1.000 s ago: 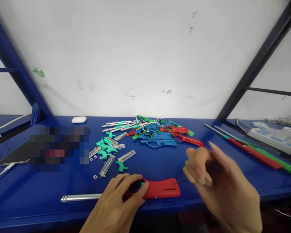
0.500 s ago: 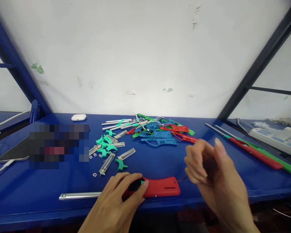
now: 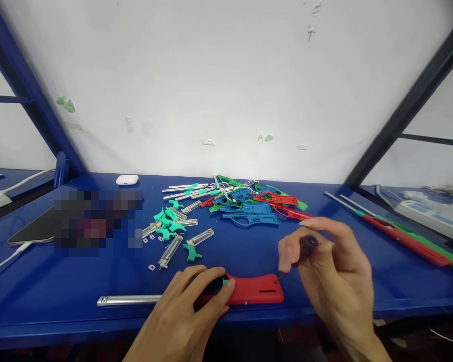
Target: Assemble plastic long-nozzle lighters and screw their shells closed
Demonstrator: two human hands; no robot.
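A red long-barrelled lighter (image 3: 254, 290) with a metal tube (image 3: 130, 300) lies near the table's front edge, tube pointing left. My left hand (image 3: 191, 301) is closed around its trigger part, where a bit of green trigger shows. In my right hand (image 3: 328, 271) is a small screwdriver (image 3: 308, 246) with a dark handle, its end poking out between thumb and fingers. The thin shaft reaches down to the upper right corner of the red handle; whether the tip sits on a screw is too small to tell.
Green triggers (image 3: 166, 221) and clear fuel tanks (image 3: 170, 251) lie scattered beyond my left hand. Metal tubes (image 3: 184, 191) and blue, red and green shells (image 3: 252, 218) are piled behind. Lighters (image 3: 407, 239) lie at the right, a phone (image 3: 33, 226) at the left.
My right hand has turned and shifted slightly left, so the screwdriver's handle end now shows. The left hand keeps its hold on the lighter. The whole view has shifted slightly.
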